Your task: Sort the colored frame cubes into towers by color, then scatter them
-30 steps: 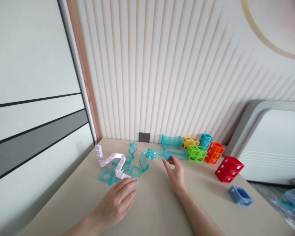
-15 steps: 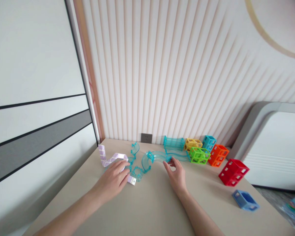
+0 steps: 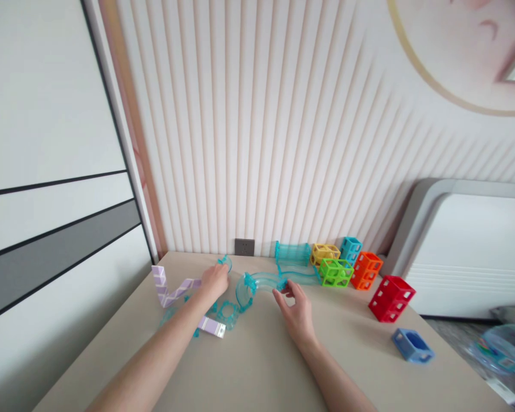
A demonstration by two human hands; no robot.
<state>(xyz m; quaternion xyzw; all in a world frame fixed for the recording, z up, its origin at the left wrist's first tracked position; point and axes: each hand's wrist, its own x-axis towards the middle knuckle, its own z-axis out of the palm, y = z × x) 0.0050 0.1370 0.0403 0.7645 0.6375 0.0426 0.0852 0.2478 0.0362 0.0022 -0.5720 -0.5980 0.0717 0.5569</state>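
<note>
My left hand (image 3: pixel 216 280) reaches to the back left of the table, its fingers curled at a small teal translucent curved piece (image 3: pixel 225 261); the fingertips are partly hidden. My right hand (image 3: pixel 296 309) has its thumb and fingers around the right end of a teal clear curved tube (image 3: pixel 264 280). At that tube's left end a teal bend (image 3: pixel 242 292) is joined on. Between the hands lies a teal square piece with a round hole (image 3: pixel 228 313). A lilac and white snake puzzle (image 3: pixel 212 326) runs beneath my left forearm, which hides part of it.
A straight teal tube (image 3: pixel 292 253) lies by the wall, behind a teal track piece (image 3: pixel 300 276). To the right stand yellow (image 3: pixel 325 253), green (image 3: pixel 335 272), turquoise (image 3: pixel 351 250), orange (image 3: pixel 367 270), red (image 3: pixel 391 298) and blue (image 3: pixel 412 345) open-frame blocks. A socket (image 3: pixel 244 247) is on the wall.
My left hand has moved forward from over the snake puzzle to the small curved piece at the back. My right hand stays at the curved tube's end. The view has shifted slightly right.
</note>
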